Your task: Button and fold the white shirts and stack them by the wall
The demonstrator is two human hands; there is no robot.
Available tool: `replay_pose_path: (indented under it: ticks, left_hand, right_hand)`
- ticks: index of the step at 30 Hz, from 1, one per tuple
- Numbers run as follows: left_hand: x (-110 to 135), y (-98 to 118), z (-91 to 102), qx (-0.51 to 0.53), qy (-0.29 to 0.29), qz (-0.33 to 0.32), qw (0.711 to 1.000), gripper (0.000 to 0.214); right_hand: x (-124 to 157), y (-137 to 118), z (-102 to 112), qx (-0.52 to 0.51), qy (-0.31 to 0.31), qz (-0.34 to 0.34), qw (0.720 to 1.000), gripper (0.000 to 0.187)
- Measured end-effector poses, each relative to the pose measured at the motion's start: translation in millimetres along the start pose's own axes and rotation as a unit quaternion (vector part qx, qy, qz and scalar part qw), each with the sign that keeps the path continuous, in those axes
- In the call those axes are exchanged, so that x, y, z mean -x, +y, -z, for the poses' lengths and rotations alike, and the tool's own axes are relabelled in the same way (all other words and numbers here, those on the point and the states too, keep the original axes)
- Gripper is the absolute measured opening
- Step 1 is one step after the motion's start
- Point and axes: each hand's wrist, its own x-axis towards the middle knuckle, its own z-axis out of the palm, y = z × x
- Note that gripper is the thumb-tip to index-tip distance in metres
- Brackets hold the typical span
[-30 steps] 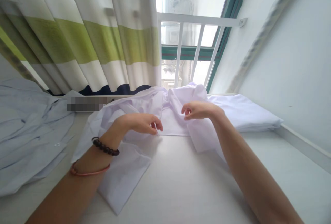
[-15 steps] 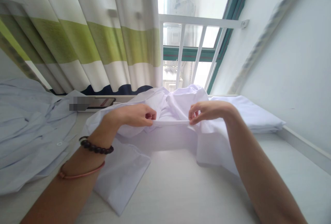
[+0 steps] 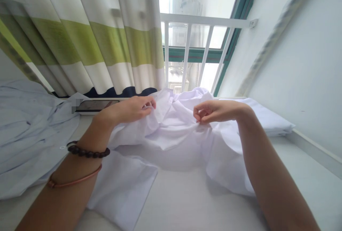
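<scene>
A thin white garment [image 3: 171,131], crumpled in loose folds, lies across the white surface in front of me. Its lower parts hang toward me on both sides. My left hand [image 3: 129,109] is at its left part, fingers curled round a fold of cloth; a dark beaded bracelet and a reddish cord circle that wrist and forearm. With thumb and fingertips pressed together, my right hand [image 3: 213,111] pinches the garment near its middle right. Between the hands the cloth sags slack.
Another white garment with buttons [image 3: 29,138] lies spread at the far left. Behind my left hand rests a dark phone-like object [image 3: 96,105]. Folded white cloth [image 3: 269,117] sits at the right by the wall. A striped curtain [image 3: 101,42] and white window bars [image 3: 188,56] stand behind.
My left hand has moved left and farther away. The cloth edge that was stretched straight between both hands now hangs slack. My right hand has stayed nearly in place, still pinching.
</scene>
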Motion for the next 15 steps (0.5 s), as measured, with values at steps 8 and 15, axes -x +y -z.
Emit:
replay_pose_path:
  ticks: [8, 15]
  left_hand:
    - [-5.7, -11.5, -3.9, 0.105, 0.058, -0.019, 0.993, 0.039]
    - [-17.6, 14.7, -42.3, 0.025, -0.112, -0.006, 0.993, 0.064]
  right_hand:
    - [-29.3, 3.6, -17.8, -0.045, -0.05, -0.078, 0.995, 0.04]
    - [-81.9, 27.3, -54.2, 0.105, -0.035, -0.138, 0.984, 0.073]
